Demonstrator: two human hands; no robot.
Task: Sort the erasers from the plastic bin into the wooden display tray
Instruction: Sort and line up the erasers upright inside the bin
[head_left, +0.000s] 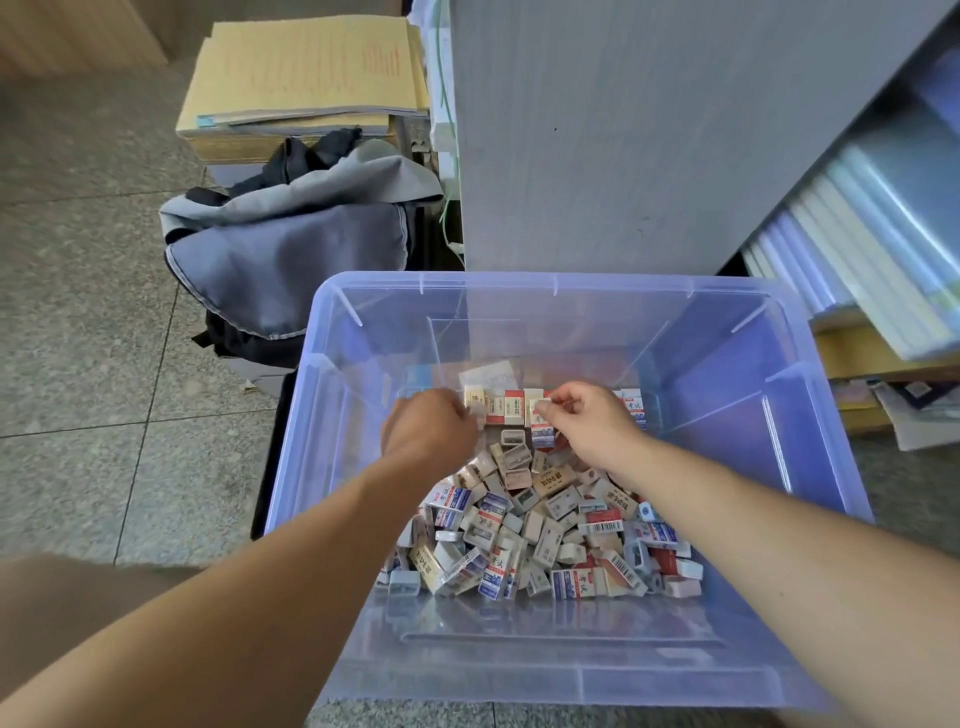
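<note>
Head view: our right hand (589, 428) pinches a sleeved eraser (541, 430) at the far end of the plastic bin (810, 415). Our left hand (431, 431) is curled, can't tell on what. Erasers are probably light and firm, so we'd grip the long sides.

Open-topped plastic bin (810, 332), bare floor in front of loose erasers (535, 525), tall walls around

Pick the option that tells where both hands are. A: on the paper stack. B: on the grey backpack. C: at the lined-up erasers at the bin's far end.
C: the left hand and right hand both reach the row of erasers inside the plastic bin, beyond the loose pile.
</note>
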